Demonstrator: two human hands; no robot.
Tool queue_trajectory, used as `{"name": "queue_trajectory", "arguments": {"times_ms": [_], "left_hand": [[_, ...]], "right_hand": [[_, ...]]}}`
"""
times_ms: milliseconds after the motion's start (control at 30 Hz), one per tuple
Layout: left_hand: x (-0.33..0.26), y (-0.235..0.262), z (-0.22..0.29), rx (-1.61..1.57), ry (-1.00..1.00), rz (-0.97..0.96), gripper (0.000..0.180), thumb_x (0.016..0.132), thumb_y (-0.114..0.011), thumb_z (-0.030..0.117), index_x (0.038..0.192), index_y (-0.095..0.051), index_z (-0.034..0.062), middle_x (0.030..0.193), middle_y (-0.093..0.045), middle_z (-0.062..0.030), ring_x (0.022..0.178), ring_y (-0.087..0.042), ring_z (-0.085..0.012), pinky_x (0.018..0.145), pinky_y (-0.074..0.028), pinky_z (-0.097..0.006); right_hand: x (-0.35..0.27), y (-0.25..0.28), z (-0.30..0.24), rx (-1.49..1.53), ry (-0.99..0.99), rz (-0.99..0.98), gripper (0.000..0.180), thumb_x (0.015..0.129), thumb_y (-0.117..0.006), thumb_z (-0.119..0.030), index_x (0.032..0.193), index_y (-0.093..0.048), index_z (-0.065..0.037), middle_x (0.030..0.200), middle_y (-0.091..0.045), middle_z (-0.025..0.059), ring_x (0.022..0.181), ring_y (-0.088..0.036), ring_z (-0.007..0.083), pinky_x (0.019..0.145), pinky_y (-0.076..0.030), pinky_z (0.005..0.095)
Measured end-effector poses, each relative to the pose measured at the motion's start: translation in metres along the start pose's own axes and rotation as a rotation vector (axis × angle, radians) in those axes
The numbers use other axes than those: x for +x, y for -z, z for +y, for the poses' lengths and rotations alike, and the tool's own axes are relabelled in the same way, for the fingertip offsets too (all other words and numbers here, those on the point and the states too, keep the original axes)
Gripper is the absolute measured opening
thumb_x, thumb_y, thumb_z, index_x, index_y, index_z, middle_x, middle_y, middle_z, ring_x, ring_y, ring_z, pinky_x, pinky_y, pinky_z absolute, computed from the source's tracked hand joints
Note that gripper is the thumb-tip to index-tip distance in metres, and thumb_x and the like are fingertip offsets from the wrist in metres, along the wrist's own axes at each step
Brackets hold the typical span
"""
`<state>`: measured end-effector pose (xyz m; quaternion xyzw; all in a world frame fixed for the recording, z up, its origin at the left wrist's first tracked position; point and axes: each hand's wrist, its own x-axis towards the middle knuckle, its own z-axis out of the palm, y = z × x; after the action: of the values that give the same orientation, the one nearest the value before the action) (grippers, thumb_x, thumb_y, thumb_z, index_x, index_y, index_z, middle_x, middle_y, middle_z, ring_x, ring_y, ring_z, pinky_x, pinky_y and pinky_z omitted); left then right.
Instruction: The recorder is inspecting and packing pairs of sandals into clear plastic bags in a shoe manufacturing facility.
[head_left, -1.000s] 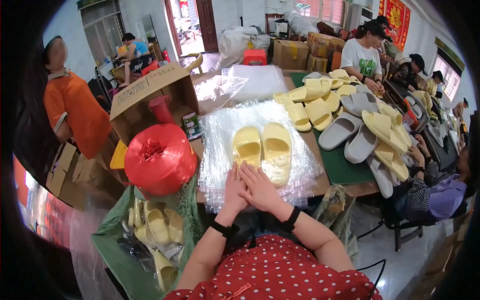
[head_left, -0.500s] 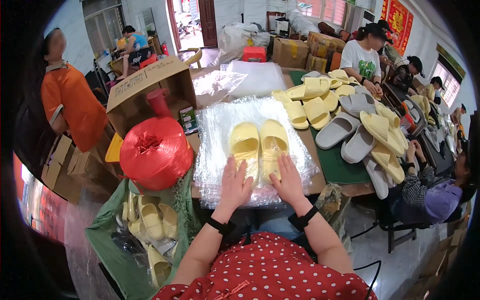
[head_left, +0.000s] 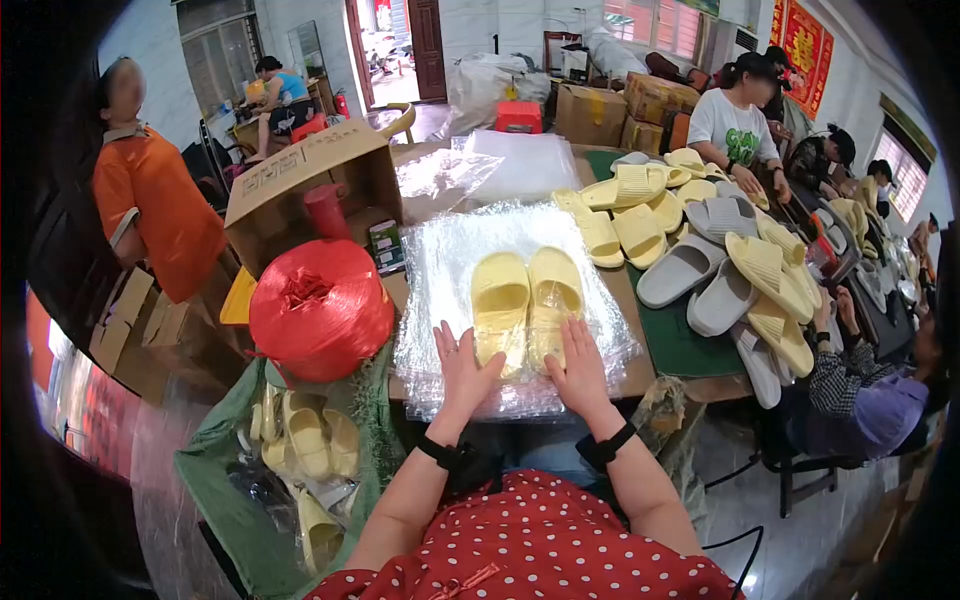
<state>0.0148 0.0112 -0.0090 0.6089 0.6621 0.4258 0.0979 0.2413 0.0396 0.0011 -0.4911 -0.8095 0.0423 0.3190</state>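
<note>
A pair of pale yellow slide slippers lies side by side, toes away from me: the left slipper (head_left: 500,305) and the right slipper (head_left: 552,290). Both rest on a stack of clear plastic bags (head_left: 432,270). Shiny clear film covers their heel ends; how far they sit inside a bag I cannot make out. My left hand (head_left: 464,370) lies flat beside the left slipper's heel, fingers apart, thumb at its edge. Resting on the film by the right slipper's heel, my right hand (head_left: 580,368) has its fingers stretched out. Neither hand grips anything.
Yellow and grey slippers (head_left: 685,270) are heaped on the right. To the left stand a red twine roll (head_left: 320,310) and an open cardboard box (head_left: 290,180). Below it, a green sack (head_left: 215,470) holds more slippers. Co-workers sit at the right; a person in orange (head_left: 160,210) stands left.
My left hand has slid left, from the left slipper's heel to beside it. My right hand has shifted slightly at the other heel. The whole view has moved a little.
</note>
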Motion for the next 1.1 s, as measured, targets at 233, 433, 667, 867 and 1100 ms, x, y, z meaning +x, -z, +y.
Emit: {"name": "queue_trajectory", "arguments": {"times_ms": [233,433,667,867,1100], "left_hand": [[0.016,0.011,0.051,-0.380,0.070,-0.052,0.073,0.079,-0.071,0.009,0.141,-0.032,0.0013,0.127,-0.055,-0.0316,0.115,-0.059,-0.0421,0.096,-0.048,-0.046],[0.005,0.014,0.061,-1.114,0.487,-0.136,0.070,0.081,-0.062,-0.005,0.143,-0.030,0.0018,0.124,-0.057,-0.0203,0.110,-0.061,-0.0266,0.089,-0.053,-0.034],[0.002,0.050,0.070,-1.332,0.405,-0.214,0.063,0.080,-0.059,-0.004,0.139,-0.040,-0.0064,0.128,-0.060,-0.0146,0.114,-0.061,-0.0235,0.101,-0.048,-0.036],[-0.020,0.077,0.074,-1.517,0.366,-0.325,0.064,0.088,-0.057,-0.001,0.149,-0.035,0.0023,0.138,-0.055,-0.0130,0.126,-0.054,-0.0224,0.106,-0.044,-0.036],[-0.051,0.072,0.059,-1.424,0.332,-0.211,0.068,0.091,-0.067,0.006,0.149,-0.032,0.0006,0.138,-0.051,-0.0092,0.123,-0.050,-0.0166,0.106,-0.042,-0.034]], "right_hand": [[0.000,-0.001,0.006,0.037,-0.032,-0.004,0.065,0.097,-0.055,-0.034,0.146,-0.037,0.004,0.155,-0.033,0.0236,0.144,-0.029,0.0408,0.118,-0.026,0.0458],[-0.001,0.011,0.007,0.135,-0.066,0.111,0.074,0.091,-0.066,-0.034,0.147,-0.035,0.003,0.154,-0.029,0.0276,0.144,-0.028,0.0421,0.117,-0.026,0.0468],[0.011,0.047,-0.007,0.601,-0.282,0.341,0.085,0.077,-0.084,-0.021,0.143,-0.037,0.005,0.144,-0.045,0.0231,0.133,-0.045,0.0321,0.109,-0.037,0.0442],[0.007,0.043,-0.043,1.142,-0.326,0.139,0.044,0.086,-0.076,-0.007,0.123,-0.054,0.002,0.112,-0.064,0.0100,0.097,-0.062,0.0169,0.087,-0.051,0.0310],[-0.022,0.019,-0.070,1.064,-0.308,0.112,0.054,0.091,-0.069,-0.009,0.134,-0.039,0.004,0.121,-0.057,0.0128,0.110,-0.056,0.0204,0.094,-0.047,0.0351]]}}
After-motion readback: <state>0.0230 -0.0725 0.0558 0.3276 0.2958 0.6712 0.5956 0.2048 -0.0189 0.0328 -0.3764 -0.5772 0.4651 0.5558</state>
